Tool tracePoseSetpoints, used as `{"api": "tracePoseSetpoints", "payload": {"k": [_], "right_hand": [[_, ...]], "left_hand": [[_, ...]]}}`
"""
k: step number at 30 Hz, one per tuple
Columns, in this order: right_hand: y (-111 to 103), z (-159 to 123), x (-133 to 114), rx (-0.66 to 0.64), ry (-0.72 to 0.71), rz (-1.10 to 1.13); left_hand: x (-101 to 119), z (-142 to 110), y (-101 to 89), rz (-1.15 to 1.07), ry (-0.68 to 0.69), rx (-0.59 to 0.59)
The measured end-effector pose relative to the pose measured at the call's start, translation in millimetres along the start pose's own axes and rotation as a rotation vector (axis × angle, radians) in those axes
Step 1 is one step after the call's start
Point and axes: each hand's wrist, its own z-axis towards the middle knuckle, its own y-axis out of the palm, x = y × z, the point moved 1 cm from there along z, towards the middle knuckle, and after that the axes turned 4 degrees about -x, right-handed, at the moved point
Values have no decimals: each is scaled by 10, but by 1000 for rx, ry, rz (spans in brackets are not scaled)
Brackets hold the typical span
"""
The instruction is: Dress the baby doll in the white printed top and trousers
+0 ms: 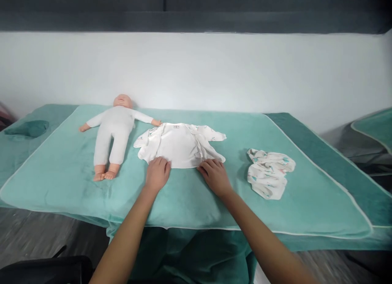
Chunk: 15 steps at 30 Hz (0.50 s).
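Observation:
A white baby shirt [180, 145] with small prints on its sleeves lies spread open, inside up, its neck label toward the wall. My left hand [157, 174] grips its lower edge on the left, fingers curled over the fabric. At the right part of the same edge, my right hand [216, 178] has its fingers closed on the cloth; the fingertips of both hands are partly hidden. Left of the shirt, a baby doll [113, 127] in a white body suit lies on its back, one hand close to the shirt's sleeve.
Crumpled printed baby pants [269, 174] or a similar garment lie at the right. Everything rests on a green padded bed cover [196, 210] with white piping. A white wall [196, 72] rises behind the bed. A dark object [45, 271] stands at lower left.

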Motion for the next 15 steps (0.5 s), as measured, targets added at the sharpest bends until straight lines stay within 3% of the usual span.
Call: {"api": "tracePoseSetpoints", "payload": {"k": [6,10,12,15], "right_hand": [[-16,-37,-38,-3,-7,16],[-103,85,105,67,14,192],[-147,284,323,189,177,296],[-158,635,774,361,580,348]], "left_hand": [[-9,-18,11,2,-15,28],[-10,-18,14,8,-11,38],[-10,-16,11,16,-7,41],[-8,-12,3,19,-9,46]]}}
